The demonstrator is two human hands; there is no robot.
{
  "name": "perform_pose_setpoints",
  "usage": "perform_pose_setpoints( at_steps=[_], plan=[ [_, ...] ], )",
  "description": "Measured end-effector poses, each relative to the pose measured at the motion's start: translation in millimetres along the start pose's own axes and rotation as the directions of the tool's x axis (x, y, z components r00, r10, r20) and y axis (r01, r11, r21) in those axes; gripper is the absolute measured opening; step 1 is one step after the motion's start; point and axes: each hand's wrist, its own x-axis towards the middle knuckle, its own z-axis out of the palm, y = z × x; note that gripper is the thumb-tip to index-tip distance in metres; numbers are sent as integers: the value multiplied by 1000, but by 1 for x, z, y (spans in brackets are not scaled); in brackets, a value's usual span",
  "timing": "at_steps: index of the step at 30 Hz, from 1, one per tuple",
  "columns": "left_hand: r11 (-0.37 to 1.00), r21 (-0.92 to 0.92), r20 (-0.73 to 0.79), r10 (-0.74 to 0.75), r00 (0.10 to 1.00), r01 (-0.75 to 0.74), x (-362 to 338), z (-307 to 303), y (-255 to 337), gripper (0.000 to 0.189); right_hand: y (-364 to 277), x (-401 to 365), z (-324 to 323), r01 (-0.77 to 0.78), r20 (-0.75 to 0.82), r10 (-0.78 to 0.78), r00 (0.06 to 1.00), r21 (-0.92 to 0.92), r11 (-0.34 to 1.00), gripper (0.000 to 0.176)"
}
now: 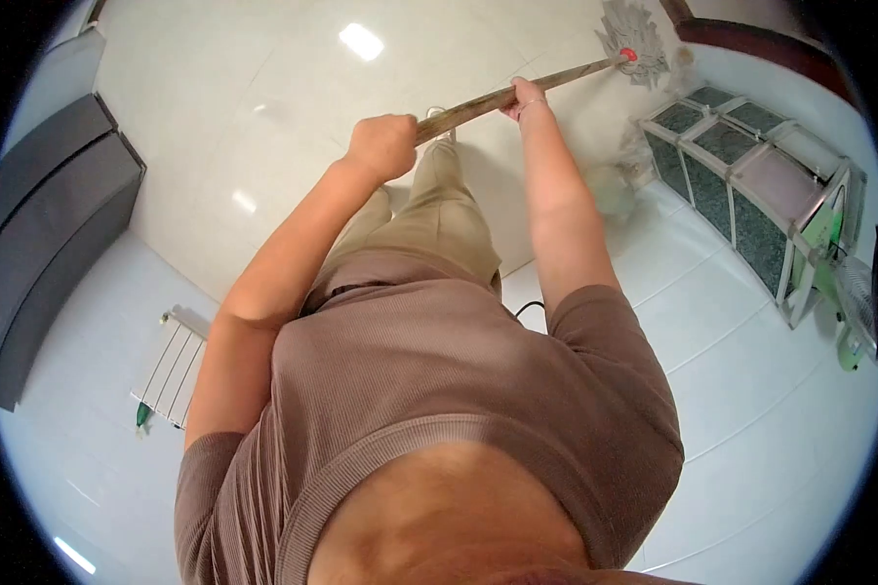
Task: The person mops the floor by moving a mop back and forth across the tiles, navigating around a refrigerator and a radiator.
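A mop with a long wooden handle (pixel 468 110) slants across the upper middle of the head view. Its grey strip head (pixel 632 44), with a red centre, lies on the pale tiled floor at the upper right. My left hand (pixel 382 146) is closed in a fist around the handle's near end. Farther along toward the mop head, my right hand (pixel 525 99) grips the same handle, fingers wrapped round it. My light trousers and a shoe (pixel 445 138) show below the handle.
A metal-framed cabinet with dark panels (pixel 737 185) stands at right, beside translucent plastic bags (pixel 612 190) on the floor. A fan (pixel 854 292) is at the far right. Dark grey furniture (pixel 59 234) and a white radiator (pixel 173 366) are at left. Dark wood (pixel 761 44) edges the upper right.
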Motion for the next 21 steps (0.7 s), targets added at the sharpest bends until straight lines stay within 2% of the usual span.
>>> perform_pose_setpoints(
  at_steps=[3, 7, 11, 13, 14, 16, 18, 21],
  plan=[
    [998, -9, 18, -56, 998, 56, -36, 16, -35, 16, 43, -33, 21, -63, 8, 63, 998, -14, 998, 33],
    [993, -1, -10, -119, 993, 119, -96, 22, -91, 18, 117, -19, 61, -109, 53, 114, 992, -94, 990, 31],
    [980, -10, -65, -198, 978, 198, -173, 20, -157, 18, 182, -86, 128, -106, 71, 131, 989, -284, 953, 27],
    [964, 52, -107, -256, 961, 262, -217, 17, -188, 17, 218, -113, 161, -113, 67, 146, 987, -361, 926, 25],
    [958, 40, -149, -275, 950, 284, -242, 21, -207, 18, 239, -123, 177, -124, 118, 192, 974, -431, 894, 23],
    [926, 93, -132, -353, 926, 366, -293, 21, -235, 19, 288, -139, 207, -145, 175, 279, 944, -539, 830, 24],
    [916, 31, -192, -386, 902, 399, -351, 28, -260, 20, 334, -170, 234, -157, 211, 353, 911, -616, 772, 27],
    [848, -19, -148, -526, 837, 530, -432, 30, -284, 25, 394, -219, 271, -181, 275, 521, 808, -725, 664, 29]
  ],
)
